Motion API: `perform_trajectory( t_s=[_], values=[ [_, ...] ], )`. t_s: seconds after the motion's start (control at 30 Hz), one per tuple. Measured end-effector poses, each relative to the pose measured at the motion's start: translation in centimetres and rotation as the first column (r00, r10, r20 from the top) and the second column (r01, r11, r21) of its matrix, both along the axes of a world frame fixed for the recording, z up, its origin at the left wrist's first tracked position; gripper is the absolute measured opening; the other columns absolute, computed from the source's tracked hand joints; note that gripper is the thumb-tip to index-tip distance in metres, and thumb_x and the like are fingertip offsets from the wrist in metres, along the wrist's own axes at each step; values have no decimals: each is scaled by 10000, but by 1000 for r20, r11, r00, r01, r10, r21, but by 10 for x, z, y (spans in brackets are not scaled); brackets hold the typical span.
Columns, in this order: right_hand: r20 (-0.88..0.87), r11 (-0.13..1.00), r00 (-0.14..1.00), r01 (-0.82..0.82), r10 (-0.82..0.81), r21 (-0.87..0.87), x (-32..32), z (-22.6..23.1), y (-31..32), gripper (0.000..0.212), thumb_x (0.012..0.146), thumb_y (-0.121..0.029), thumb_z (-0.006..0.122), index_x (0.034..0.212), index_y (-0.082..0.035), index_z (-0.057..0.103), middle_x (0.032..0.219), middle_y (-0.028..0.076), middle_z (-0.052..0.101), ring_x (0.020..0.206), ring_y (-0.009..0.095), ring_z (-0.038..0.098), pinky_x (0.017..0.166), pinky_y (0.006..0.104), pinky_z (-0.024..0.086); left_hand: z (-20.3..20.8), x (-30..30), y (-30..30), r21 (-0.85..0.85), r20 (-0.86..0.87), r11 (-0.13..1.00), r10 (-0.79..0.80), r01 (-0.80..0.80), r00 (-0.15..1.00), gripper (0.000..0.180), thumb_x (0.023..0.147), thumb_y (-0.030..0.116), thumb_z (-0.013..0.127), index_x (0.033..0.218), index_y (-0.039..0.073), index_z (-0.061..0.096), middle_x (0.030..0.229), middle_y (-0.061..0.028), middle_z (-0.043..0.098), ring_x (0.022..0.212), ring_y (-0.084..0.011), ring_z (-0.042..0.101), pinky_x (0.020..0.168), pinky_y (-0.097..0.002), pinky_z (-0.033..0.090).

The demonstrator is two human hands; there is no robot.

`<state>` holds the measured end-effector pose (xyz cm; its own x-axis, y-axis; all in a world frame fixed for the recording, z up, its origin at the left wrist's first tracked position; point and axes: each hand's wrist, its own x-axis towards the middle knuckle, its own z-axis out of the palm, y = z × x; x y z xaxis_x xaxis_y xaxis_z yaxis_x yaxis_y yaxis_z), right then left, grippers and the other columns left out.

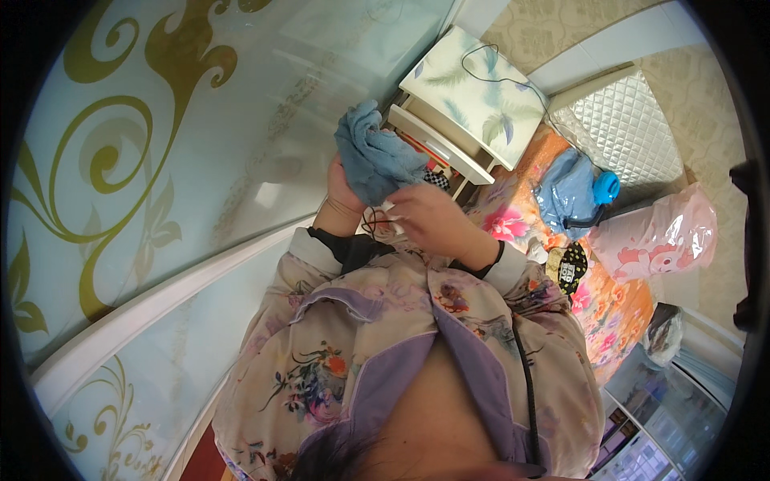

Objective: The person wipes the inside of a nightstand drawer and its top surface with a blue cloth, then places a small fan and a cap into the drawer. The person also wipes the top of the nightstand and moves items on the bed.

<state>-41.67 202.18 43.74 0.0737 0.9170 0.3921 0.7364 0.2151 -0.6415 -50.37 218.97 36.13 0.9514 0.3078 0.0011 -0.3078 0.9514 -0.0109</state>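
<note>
A crumpled blue cloth [373,152] is bunched up in front of me, held by my left hand [343,188]. The cloth covers most of that hand's fingers. My right hand [433,218] is at the cloth's lower right edge with its fingers curled in. A small white scrap [390,210] shows at its fingertips; whether the fingers grip this or the cloth's edge is hard to make out. Thin dark cords [370,221] loop below, between my wrists.
Left stands a glossy glass panel [265,120] with gold scrolls. Ahead, a feather-patterned nightstand [473,84] has its drawer [441,144] pulled out. On the orange floral bedding [618,321] lie a bagged blue item [565,192], a black patterned item [568,268] and a pink bag [658,236].
</note>
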Motion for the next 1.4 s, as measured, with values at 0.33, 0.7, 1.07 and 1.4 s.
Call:
perform_trajectory(
  t_s=[0.33,0.7,1.07,1.4],
  values=[
    [-231,916,910,270,-343,-296,20,-42,2,713,660,-176,810,1253,-42,437,1285,211,408,1188,359,423,976,403,389,18,8,-6,-9,-36,997,-74,73,997,392,967,273,324,1225,52,519,1209,-134,562,1137,-287,520,1021,-426,380],
    [-939,950,207,209,-275,-232,40,-45,-5,348,879,-64,513,1224,-22,488,1237,65,515,1084,156,518,955,292,385,-47,0,7,98,-893,797,-194,596,407,395,835,238,565,1181,51,538,939,-65,597,713,-149,522,637,-274,431],
    [-821,736,84,501,-565,-455,84,-99,-3,302,870,-107,598,1091,-29,408,1038,93,532,973,183,537,876,289,440,-22,55,-31,425,-630,643,-296,637,718,464,873,134,610,1286,16,436,1149,-62,561,1052,-184,564,932,-309,440],
    [-604,727,433,547,-669,-414,169,-161,-33,627,853,-156,638,1383,-10,337,1217,169,533,1086,241,545,932,360,438,-71,176,-68,316,-790,585,-274,747,549,443,841,23,574,1271,15,467,1159,-84,567,1066,-207,565,908,-330,464]
  ],
)
